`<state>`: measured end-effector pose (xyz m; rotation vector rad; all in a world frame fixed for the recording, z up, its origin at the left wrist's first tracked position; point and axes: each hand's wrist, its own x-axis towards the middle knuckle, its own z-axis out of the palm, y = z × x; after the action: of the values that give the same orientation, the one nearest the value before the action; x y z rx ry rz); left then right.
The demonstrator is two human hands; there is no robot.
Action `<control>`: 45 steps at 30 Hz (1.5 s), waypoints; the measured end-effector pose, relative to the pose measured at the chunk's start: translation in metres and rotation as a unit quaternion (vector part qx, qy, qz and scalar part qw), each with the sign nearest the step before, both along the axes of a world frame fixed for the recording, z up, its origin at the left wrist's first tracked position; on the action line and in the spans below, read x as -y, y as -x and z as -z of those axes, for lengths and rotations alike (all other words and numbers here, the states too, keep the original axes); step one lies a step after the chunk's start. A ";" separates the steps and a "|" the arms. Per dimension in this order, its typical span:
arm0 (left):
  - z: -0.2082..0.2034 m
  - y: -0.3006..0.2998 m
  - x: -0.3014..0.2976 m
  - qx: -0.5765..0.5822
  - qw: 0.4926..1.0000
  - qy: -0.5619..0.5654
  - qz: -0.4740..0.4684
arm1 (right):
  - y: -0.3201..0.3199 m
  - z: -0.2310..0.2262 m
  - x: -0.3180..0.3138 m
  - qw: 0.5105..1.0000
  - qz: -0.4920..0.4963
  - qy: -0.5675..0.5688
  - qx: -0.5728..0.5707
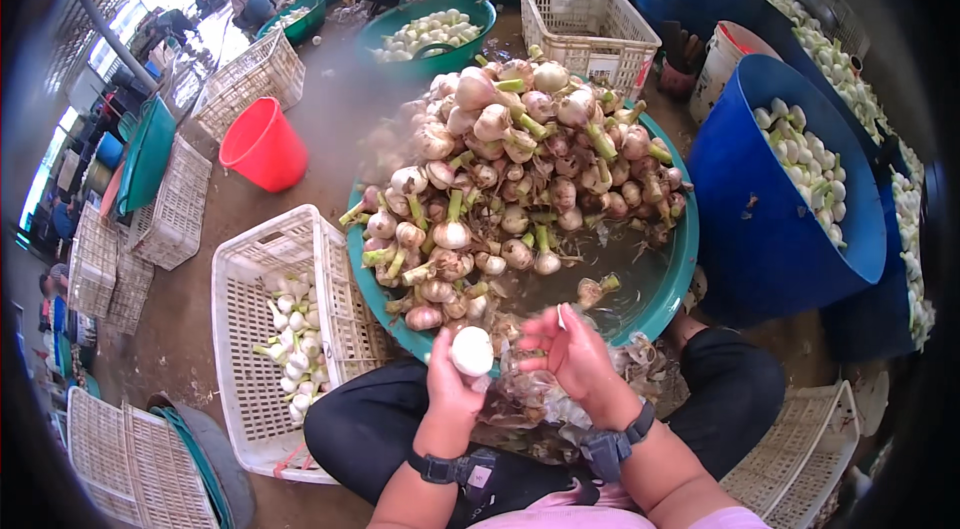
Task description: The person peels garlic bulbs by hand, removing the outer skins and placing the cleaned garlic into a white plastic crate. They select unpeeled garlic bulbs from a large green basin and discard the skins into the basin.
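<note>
A peeled white garlic bulb [472, 351] rests in my left hand [450, 384], fingers closed around it, just in front of the green tub's near rim. To its right my right hand [578, 361] is held up with fingers apart, the palm turned toward the bulb. A small whitish bit shows by its thumb; I cannot make out what it is. Beyond both hands, the green tub [683, 274] holds a tall heap of unpeeled garlic [520, 164] with stems and some murky water. One loose garlic bulb [597, 291] lies at the water's near side. Stripped garlic skins [540, 399] lie beneath my hands.
A white crate [265, 429] on my left contains several peeled bulbs. On the right, a large blue barrel [735, 229] holds more. A red bucket [264, 144], an upright white crate [590, 54] and another green tub [480, 14] stand farther off. People work in the background.
</note>
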<state>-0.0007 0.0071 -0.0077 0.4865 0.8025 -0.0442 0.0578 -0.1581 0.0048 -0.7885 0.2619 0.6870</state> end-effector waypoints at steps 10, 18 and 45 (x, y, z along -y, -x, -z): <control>-0.034 0.014 -0.007 0.014 0.669 -0.586 0.457 | -0.092 -0.076 0.084 0.914 0.164 -0.314 0.199; 0.006 -0.004 0.012 0.043 0.849 -0.389 0.355 | -0.114 0.108 0.076 0.483 -0.390 0.733 0.277; 0.003 -0.012 0.006 0.191 0.912 -0.260 0.255 | 0.013 0.006 0.002 0.923 -0.172 0.320 0.127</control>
<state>0.0108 0.0006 -0.0110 1.1664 0.2716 -0.2156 0.0447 -0.1604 -0.0015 -1.5654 0.1044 0.8288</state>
